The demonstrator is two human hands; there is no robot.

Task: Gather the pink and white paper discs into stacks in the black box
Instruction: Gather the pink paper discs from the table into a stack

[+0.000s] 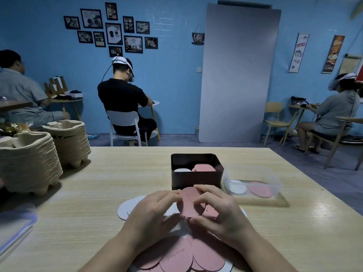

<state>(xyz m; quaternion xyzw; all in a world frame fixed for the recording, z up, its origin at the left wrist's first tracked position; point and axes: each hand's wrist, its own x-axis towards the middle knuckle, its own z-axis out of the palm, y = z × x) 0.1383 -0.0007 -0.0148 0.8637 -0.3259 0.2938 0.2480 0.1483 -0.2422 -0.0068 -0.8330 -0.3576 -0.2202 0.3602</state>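
We hold a pink disc (188, 205) on edge between both hands, tilted; there may be several pressed together, but we cannot tell. Our left hand (155, 211) pinches its left rim with curled fingers, and our right hand (222, 211) pinches the right rim, thumb below and fingers over the top. Both wrists sit low over the table (98, 193), forearms angled inward.

To do this well, we should square the edges with light taps in the grip before lifting. Then we carry it forward to the black box (196, 179) just beyond the grip and lay it flat on the pink stack (203, 167), not on the white stack (182, 170) beside it. Loose pink discs (176, 254) lie under our wrists and white discs (125, 210) to the left of the grip.
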